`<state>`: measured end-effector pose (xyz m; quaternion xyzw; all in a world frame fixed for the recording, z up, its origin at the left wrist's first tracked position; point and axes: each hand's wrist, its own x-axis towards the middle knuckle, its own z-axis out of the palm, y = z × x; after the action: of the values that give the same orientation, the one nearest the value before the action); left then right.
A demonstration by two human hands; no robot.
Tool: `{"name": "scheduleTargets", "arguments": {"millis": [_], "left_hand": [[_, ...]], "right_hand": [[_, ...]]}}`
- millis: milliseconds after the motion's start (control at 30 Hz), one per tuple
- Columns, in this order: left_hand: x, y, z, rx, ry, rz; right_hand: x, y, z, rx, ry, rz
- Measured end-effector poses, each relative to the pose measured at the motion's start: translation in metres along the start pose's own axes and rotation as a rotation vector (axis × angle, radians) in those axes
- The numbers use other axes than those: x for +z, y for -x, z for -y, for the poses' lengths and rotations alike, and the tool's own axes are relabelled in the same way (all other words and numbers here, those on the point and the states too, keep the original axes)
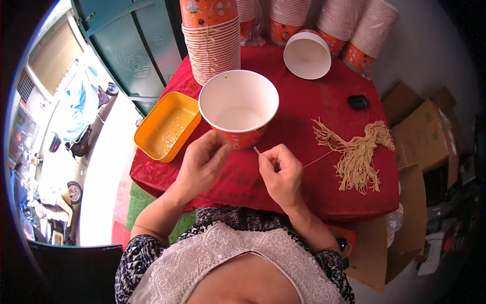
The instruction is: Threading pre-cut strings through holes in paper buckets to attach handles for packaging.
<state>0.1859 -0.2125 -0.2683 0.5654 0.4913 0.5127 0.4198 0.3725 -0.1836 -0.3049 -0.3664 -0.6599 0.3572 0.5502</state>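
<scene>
Evidently between right fingers [270, 161]: pale string [318, 159].

A white lace panel [174, 271] with scalloped edges; beside the panel, black-and-white patterned sleeves [135, 261]; beyond it, dark patterned cloth [243, 218].

Toward the near edge of the worktop [298, 121], the left hand [203, 158] was in front of a paper bucket [239, 104]; the right hand [281, 173] pinched a string [318, 159]. A yellow tray [147, 136] sat by the left edge.
</scene>
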Motion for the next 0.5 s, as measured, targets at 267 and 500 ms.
{"name": "scheduleTargets", "arguments": {"millis": [267,500], "left_hand": [[-0.018,-0.009,-0.012,0.131,-0.024,-0.050],[-0.029,-0.010,-0.008,0.196,-0.136,-0.078]], "right_hand": [[0.011,-0.019,-0.004,-0.016,0.089,-0.102],[0.018,-0.022,-0.007,-0.006,0.072,-0.136]]}}
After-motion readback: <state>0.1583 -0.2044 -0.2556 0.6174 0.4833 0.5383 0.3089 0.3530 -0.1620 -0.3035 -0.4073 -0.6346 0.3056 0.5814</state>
